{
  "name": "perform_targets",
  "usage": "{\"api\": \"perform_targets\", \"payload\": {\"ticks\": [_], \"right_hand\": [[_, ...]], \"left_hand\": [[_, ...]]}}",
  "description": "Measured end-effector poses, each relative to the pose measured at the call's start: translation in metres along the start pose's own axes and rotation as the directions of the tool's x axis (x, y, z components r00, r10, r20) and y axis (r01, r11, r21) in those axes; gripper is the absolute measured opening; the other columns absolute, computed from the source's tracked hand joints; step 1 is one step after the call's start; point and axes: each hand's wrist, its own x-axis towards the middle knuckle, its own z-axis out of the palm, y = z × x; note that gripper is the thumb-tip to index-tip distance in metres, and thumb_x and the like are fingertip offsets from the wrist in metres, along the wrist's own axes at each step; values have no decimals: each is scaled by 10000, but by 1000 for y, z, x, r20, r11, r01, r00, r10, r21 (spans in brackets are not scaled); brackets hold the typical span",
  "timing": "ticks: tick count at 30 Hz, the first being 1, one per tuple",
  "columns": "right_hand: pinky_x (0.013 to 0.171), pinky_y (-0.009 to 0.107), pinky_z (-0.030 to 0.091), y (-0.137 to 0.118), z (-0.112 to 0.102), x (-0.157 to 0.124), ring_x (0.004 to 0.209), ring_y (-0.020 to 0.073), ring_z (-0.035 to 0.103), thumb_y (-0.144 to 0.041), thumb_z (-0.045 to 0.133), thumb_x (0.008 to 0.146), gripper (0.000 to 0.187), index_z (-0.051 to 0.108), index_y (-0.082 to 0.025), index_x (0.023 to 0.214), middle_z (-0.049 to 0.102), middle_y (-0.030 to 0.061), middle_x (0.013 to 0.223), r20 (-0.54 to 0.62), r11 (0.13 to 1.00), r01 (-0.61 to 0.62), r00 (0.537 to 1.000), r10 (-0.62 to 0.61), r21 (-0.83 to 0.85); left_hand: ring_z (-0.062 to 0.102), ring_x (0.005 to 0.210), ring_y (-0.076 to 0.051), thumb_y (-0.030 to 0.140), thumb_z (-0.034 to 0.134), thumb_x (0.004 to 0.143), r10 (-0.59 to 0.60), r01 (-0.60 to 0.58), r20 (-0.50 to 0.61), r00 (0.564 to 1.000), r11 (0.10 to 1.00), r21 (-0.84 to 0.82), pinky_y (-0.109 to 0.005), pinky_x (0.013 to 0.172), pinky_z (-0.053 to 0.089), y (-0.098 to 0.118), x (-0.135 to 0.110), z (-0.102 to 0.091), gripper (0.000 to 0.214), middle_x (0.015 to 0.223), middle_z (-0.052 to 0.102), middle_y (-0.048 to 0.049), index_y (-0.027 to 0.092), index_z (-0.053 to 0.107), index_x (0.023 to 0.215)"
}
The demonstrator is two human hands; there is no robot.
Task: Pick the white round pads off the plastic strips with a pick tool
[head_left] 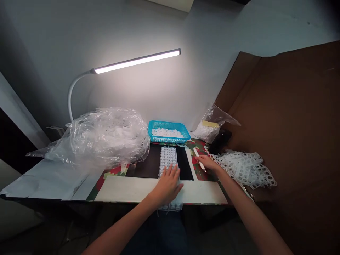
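L hand open, flat on white holed strip, R hand gripping white stick

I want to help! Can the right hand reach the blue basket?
Probably yes: the right hand is near the blue basket, with only the patterned mat between them. It holds a white stick, so grabbing may be awkward.

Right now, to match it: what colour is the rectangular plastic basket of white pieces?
Bright turquoise basket, clearest in the head view.
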Motion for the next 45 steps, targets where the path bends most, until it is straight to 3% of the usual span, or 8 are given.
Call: {"api": "perform_targets", "payload": {"ticks": [5,12,17,24,29,33,40,45], "right_hand": [[792,382,519,-30,30,1,932,204,604,-349,537,894,310,567,-128,1110,599,60,1092,-176,995,53,984,-37,87],[830,400,510,-32,30,-36,1000,214,587,-333,552,888,328,542,-157,1165,568,71,1164,-288,985,157,949,-129,77],[838,386,508,-32,31,-40,998,198,585,-329,529,902,290,554,-181,1150,565,71,1180,-302,988,149,944,-133,30],[828,405,512,-25,37,-9,992,209,589,-332,544,893,329,538,-152,1168,568,74,1167,-326,997,42,944,-58,-58],[740,314,474,-19,42,4,864,203,614,-361,363,959,358,611,-106,1002,650,90,952,-368,990,1,928,-53,-142],[685,268,384,-19,47,4,853,217,601,-370,320,951,411,633,-108,913,670,135,918,-398,972,-7,913,-90,-236],[697,267,355,-19,51,6,828,211,589,-381,386,912,351,645,-143,916,679,123,914,-363,931,-11,923,-131,-364],[693,271,362,-21,52,7,826,220,594,-390,412,891,334,656,-162,885,683,110,889,-358,910,-22,923,-141,-414]], "left_hand": [[456,1234,-171,301,431,912,414,-458,-226,882,867,-196,-306,1061,341,89,23,-18,356,1282,548,-74,140,522,1217],[618,652,-194,402,382,907,518,-508,84,851,854,-111,-348,659,484,164,21,-25,440,700,662,-68,121,696,783],[589,683,-242,445,486,850,347,-343,6,938,926,158,-369,591,444,165,6,-26,439,668,614,-153,72,697,753],[537,632,-183,83,466,848,539,-515,-30,842,819,253,-306,493,385,167,-37,-22,182,675,542,-84,92,633,774],[564,800,-216,321,510,879,397,-414,-164,903,906,-89,-323,658,498,131,-29,-34,233,823,591,-94,113,591,811],[583,897,-167,44,383,832,236,-271,-136,962,873,-405,-292,820,490,91,-9,-31,244,929,625,-84,120,586,945],[581,813,-138,36,413,743,384,-479,-288,878,663,-576,-253,755,495,99,-30,-24,262,857,647,-55,148,621,856],[560,808,-156,54,382,774,377,-480,-306,874,768,-424,-275,730,490,104,-27,-19,246,823,628,-66,144,606,822]]}}
